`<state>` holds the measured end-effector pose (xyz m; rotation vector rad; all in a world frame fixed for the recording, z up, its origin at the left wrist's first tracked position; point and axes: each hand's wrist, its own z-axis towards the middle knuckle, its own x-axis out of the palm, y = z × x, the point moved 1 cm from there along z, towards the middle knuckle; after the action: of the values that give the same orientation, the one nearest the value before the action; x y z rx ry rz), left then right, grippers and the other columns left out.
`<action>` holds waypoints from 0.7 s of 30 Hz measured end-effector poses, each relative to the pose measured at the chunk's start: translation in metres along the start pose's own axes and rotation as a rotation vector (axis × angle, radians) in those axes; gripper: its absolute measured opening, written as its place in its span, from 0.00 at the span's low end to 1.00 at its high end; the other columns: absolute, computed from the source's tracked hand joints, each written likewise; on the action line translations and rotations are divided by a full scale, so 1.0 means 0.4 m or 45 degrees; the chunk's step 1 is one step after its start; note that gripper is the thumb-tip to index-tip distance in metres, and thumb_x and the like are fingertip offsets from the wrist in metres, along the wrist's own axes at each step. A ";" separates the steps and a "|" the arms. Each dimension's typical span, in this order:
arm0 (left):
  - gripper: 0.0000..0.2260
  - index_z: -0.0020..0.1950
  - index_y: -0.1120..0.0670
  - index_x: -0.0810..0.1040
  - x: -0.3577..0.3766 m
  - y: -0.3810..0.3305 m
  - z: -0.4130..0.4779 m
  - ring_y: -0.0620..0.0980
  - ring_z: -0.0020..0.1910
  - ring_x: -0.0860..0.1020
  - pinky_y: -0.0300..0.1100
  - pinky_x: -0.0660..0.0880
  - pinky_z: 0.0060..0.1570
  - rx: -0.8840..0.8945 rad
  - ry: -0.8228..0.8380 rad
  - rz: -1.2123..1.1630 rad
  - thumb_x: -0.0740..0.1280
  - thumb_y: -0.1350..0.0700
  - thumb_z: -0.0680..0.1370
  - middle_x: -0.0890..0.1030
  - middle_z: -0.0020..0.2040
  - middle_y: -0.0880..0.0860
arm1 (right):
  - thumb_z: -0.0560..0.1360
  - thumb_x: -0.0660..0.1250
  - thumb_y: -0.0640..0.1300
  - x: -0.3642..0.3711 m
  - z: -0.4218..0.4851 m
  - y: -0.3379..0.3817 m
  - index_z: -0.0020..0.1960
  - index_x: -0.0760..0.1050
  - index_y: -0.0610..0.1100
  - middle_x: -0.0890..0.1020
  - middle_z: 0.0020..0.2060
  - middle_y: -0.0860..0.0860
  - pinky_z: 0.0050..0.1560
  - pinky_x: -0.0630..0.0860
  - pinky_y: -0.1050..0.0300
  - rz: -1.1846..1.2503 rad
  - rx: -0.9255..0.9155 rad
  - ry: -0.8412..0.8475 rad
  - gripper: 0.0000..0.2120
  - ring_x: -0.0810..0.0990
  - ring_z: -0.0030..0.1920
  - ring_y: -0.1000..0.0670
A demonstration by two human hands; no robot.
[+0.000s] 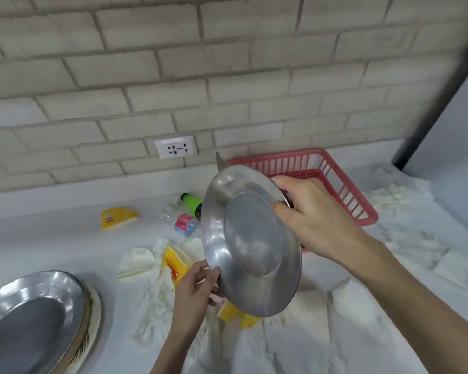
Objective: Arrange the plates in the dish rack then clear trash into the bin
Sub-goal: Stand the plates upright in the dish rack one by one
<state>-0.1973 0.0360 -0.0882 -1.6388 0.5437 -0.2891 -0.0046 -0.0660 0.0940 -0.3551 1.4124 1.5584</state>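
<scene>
The steel plate [251, 238] is gripped at its top rim by the right hand [311, 211], with the fingers curled over the edge. Its bottom rim is pinched by the left hand [197, 290]. The plate is held up in the air, tipped on its edge, and its underside is turned to the camera. Its long line runs from the left hand, up and away, toward the red dish rack [346, 195].

The rack is seen right behind the plate, on the right hand's side. So the right hand is the one nearer to the rack, and the left hand is farther from it. The plate likely has to be carried a little away and to the right, and kept on its edge, so that it can be slid down into the rack. Part of the rack is hidden by the plate, so what is inside cannot be told.

Well to the left of the rack, more steel plates [30, 319] are stacked on the desk [52, 238]. Between that stack and the rack, yellow wrappers [118, 217], a green bottle [192, 203] and white tissues [152, 292] are scattered. None of this trash is touched yet.
</scene>
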 end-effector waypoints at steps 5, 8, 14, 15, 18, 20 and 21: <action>0.06 0.50 0.50 0.80 0.081 -0.045 0.028 0.52 0.33 0.82 0.38 0.75 0.32 0.166 0.109 0.194 0.65 0.60 0.81 0.84 0.40 0.49 | 0.70 0.60 0.41 -0.102 -0.019 -0.030 0.35 0.70 0.42 0.69 0.25 0.50 0.33 0.69 0.46 -0.150 0.019 -0.123 0.06 0.68 0.29 0.49; 0.08 0.51 0.47 0.81 0.112 -0.060 0.047 0.46 0.37 0.82 0.32 0.74 0.33 0.333 0.094 0.396 0.67 0.60 0.79 0.83 0.42 0.42 | 0.68 0.57 0.45 -0.139 -0.013 -0.045 0.38 0.74 0.42 0.72 0.27 0.48 0.36 0.72 0.45 -0.235 0.005 -0.184 0.09 0.71 0.33 0.43; 0.08 0.51 0.43 0.79 0.138 -0.038 0.089 0.39 0.41 0.80 0.28 0.71 0.35 0.476 -0.001 0.636 0.71 0.57 0.77 0.81 0.47 0.37 | 0.70 0.58 0.44 -0.166 0.040 -0.067 0.35 0.65 0.44 0.73 0.32 0.43 0.35 0.67 0.49 -0.380 0.081 -0.299 0.06 0.71 0.37 0.37; 0.08 0.52 0.44 0.79 0.140 -0.032 0.096 0.39 0.40 0.79 0.30 0.72 0.36 0.479 -0.015 0.633 0.72 0.56 0.77 0.81 0.48 0.39 | 0.70 0.59 0.43 -0.163 0.058 -0.068 0.36 0.66 0.43 0.73 0.32 0.43 0.35 0.66 0.51 -0.413 0.078 -0.312 0.06 0.71 0.37 0.37; 0.11 0.57 0.48 0.81 0.148 -0.016 0.120 0.41 0.37 0.79 0.41 0.78 0.39 0.465 -0.037 0.647 0.73 0.53 0.75 0.80 0.50 0.43 | 0.72 0.60 0.39 -0.137 0.115 -0.062 0.39 0.69 0.38 0.70 0.33 0.46 0.36 0.63 0.53 -0.460 0.096 -0.279 0.04 0.69 0.36 0.39; 0.11 0.57 0.49 0.81 0.150 -0.009 0.131 0.41 0.36 0.79 0.44 0.78 0.40 0.477 -0.046 0.692 0.73 0.52 0.75 0.80 0.51 0.44 | 0.73 0.60 0.37 -0.107 0.155 -0.056 0.41 0.69 0.38 0.72 0.37 0.43 0.38 0.63 0.53 -0.517 0.079 -0.242 0.03 0.71 0.39 0.38; 0.11 0.57 0.49 0.82 0.149 -0.007 0.135 0.40 0.36 0.79 0.45 0.78 0.40 0.490 -0.048 0.711 0.73 0.51 0.75 0.80 0.52 0.44 | 0.73 0.59 0.36 -0.090 0.175 -0.053 0.42 0.69 0.39 0.75 0.41 0.40 0.39 0.63 0.52 -0.537 0.066 -0.228 0.02 0.74 0.42 0.37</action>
<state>-0.1193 0.0525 -0.1006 -1.0677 0.8341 0.0525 0.0558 -0.0234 0.1280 -0.4385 1.1486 1.1761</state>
